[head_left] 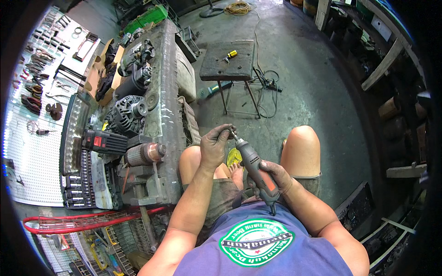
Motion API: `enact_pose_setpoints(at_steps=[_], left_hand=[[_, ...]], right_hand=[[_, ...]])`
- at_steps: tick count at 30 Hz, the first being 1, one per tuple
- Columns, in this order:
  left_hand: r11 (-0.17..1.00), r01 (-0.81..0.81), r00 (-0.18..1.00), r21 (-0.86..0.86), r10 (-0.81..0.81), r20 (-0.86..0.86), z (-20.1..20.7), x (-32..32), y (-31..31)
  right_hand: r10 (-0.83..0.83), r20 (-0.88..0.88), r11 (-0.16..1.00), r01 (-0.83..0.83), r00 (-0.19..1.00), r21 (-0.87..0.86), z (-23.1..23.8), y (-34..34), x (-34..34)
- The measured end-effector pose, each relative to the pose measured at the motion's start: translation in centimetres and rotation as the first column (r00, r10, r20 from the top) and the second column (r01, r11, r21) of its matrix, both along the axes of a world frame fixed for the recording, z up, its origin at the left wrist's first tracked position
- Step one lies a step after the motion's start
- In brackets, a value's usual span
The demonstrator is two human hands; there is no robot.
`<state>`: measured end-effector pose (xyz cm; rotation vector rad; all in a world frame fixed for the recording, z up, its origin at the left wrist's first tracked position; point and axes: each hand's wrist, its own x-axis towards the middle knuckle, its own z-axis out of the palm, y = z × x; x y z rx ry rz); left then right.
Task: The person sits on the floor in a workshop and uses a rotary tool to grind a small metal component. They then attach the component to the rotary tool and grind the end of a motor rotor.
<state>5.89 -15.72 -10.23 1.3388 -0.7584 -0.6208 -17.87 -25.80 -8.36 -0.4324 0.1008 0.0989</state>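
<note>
Two bare hands meet over the lap, nearest the wearer's purple-blue sleeveless shirt (pixel 198 255) with its round green-and-white print. The right hand (pixel 276 177) wraps its fingers around the lower casing of a grey-and-orange handheld rotary tool (pixel 258 166), which slants up and leftward above the lap, between the knees. The left hand (pixel 215 146) has its fingers drawn narrow, thumb and forefinger pinching the slim metal tip; whether a separate small piece sits between them cannot be told.

To the left stands a long, grimy grey worktop (pixel 168 103). At its near right corner, a copper-and-grey cylindrical motor armature (pixel 140 154) lies above a grey metal vise (pixel 149 179); its clamping is unclear. Left of it, toward the left edge, are a black-and-red power tool (pixel 105 141) and a dark case of silver sockets (pixel 79 181). Farther along come a grey finned alternator (pixel 125 114), a black cylindrical motor (pixel 132 83) and an open brown cardboard box (pixel 93 77) by the left edge.

Beyond the knees, a dark-topped metal-legged stool (pixel 214 69) bears a yellow-handled screwdriver (pixel 232 54) near its middle. Farthest, a coiled yellowish cable (pixel 237 8) lies on the floor (pixel 304 78).
</note>
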Motion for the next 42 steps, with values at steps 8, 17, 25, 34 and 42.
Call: enact_pose_setpoints(at_steps=[8,17,25,34,42], left_hand=[[0.999,0.004,1.000,-0.044,-0.005,-0.028,0.1,0.0,-0.1],[0.992,0.074,0.902,-0.104,-0.111,-0.417,0.9,0.2,0.2],[0.991,0.069,0.918,-0.117,-0.109,-0.382,0.3,0.5,0.7],[0.994,-0.080,0.987,0.080,0.090,-0.133,0.7,-0.2,0.2],[0.964,-0.245,0.969,0.101,0.239,0.065,1.3,-1.9,0.2]], right_hand=[[-0.011,-0.035,0.999,0.010,0.999,-0.031,-0.1,0.0,0.2],[-0.016,-0.023,0.999,0.016,1.000,-0.035,0.2,-0.1,0.2],[-0.029,0.018,0.993,0.031,0.999,-0.111,0.2,0.1,0.2],[-0.368,-0.131,0.213,-0.053,0.920,-0.976,0.7,0.9,0.7],[-0.445,0.006,-0.042,-0.014,0.895,-0.999,0.1,2.2,0.9]])
